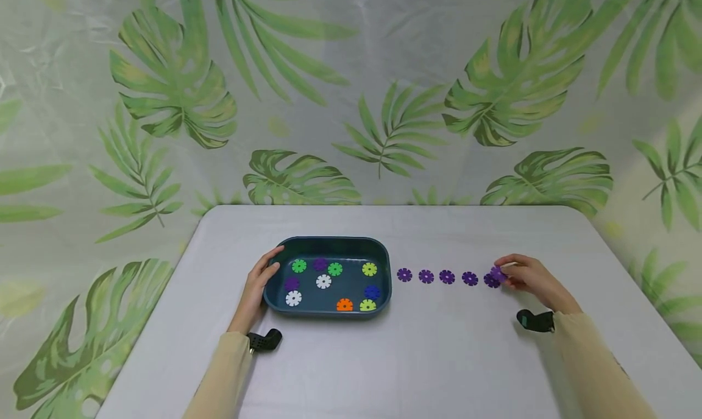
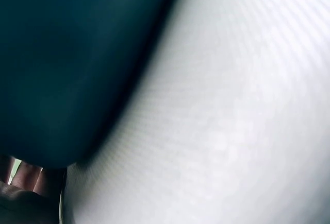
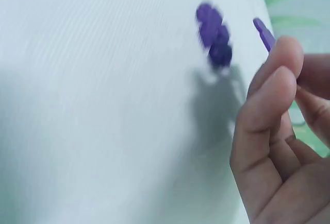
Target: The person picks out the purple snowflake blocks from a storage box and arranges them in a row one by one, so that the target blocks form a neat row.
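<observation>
My right hand (image 1: 532, 279) pinches a purple notched disc (image 1: 498, 273) between thumb and fingers, raised off the table. In the right wrist view the held disc (image 3: 264, 34) shows edge-on. It overlaps, in the head view, the rightmost disc (image 1: 490, 281) of a row of several purple notched discs (image 1: 446, 277) lying flat. At the left end of a dark teal tray (image 1: 329, 313), my left hand (image 1: 255, 288) grips the rim and side. The tray's wall (image 2: 77, 69) hides most of that hand in the left wrist view.
Inside the tray lie several loose notched discs: green (image 1: 298, 265), white (image 1: 323, 281), yellow-green (image 1: 370, 269), orange (image 1: 344, 305), blue (image 1: 372, 292) and purple (image 1: 292, 284). A white cloth covers the table (image 1: 417, 358). A leaf-patterned curtain (image 1: 395, 59) hangs behind it.
</observation>
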A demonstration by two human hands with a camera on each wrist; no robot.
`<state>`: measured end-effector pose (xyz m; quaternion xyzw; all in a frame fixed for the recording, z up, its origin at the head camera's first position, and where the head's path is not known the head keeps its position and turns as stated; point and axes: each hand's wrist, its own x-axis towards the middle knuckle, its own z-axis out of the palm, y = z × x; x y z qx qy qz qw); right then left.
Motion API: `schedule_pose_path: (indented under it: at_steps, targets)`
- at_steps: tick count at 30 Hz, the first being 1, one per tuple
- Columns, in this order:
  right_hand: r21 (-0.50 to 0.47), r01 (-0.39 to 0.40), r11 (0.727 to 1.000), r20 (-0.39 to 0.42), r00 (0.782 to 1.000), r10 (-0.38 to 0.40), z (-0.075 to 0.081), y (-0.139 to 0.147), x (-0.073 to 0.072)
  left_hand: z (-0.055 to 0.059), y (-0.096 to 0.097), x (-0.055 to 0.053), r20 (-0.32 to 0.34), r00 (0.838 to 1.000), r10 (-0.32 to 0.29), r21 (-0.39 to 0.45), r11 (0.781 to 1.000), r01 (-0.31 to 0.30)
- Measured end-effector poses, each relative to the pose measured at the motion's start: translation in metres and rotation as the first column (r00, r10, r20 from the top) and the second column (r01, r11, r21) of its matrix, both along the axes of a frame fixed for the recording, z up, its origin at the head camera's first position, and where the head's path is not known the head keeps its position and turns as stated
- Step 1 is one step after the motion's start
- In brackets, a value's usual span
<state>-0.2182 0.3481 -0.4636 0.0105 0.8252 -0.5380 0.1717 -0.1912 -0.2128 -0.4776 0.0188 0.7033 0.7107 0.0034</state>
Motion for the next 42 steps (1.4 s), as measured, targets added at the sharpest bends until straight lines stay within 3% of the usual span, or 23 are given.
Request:
schedule_pose_path:
  at_steps: [6,12,16,21,28,35,42]
  targets:
    - [0.102,0.064,0.993,-0.057,0.997,-0.058,-0.011,0.018,0.011,0.002,0.001,0.002,-0.001,1.0,0.003,0.004,1.0,-0.003]
    - [0.252,0.11,0.962,-0.129,0.989,-0.079,-0.011,0.015,0.012,0.001,0.001,0.001,-0.004,1.0,0.005,0.006,1.0,-0.005]
    - [0.178,0.105,0.978,-0.175,0.982,-0.074,0.0,-0.003,0.007,0.002,0.001,0.002,0.0,1.0,0.008,0.001,1.0,-0.008]
    - [-0.027,0.003,1.0,-0.164,0.986,-0.007,0.021,-0.045,-0.003,0.0,0.0,0.001,0.0,1.0,0.002,0.004,1.0,-0.002]
    - [-0.206,-0.176,0.963,-0.109,0.982,0.157,0.039,-0.125,-0.018,-0.001,0.0,0.0,-0.005,1.0,0.001,0.0,1.0,-0.001]
    - [-0.273,-0.268,0.924,-0.06,0.963,0.262,0.046,-0.207,-0.032,-0.002,0.0,0.0,-0.004,1.0,0.0,-0.004,1.0,0.0]
    - [-0.276,-0.341,0.899,0.013,0.933,0.359,0.047,-0.277,-0.042,-0.005,-0.001,-0.002,-0.01,1.0,0.01,-0.017,1.0,-0.01]
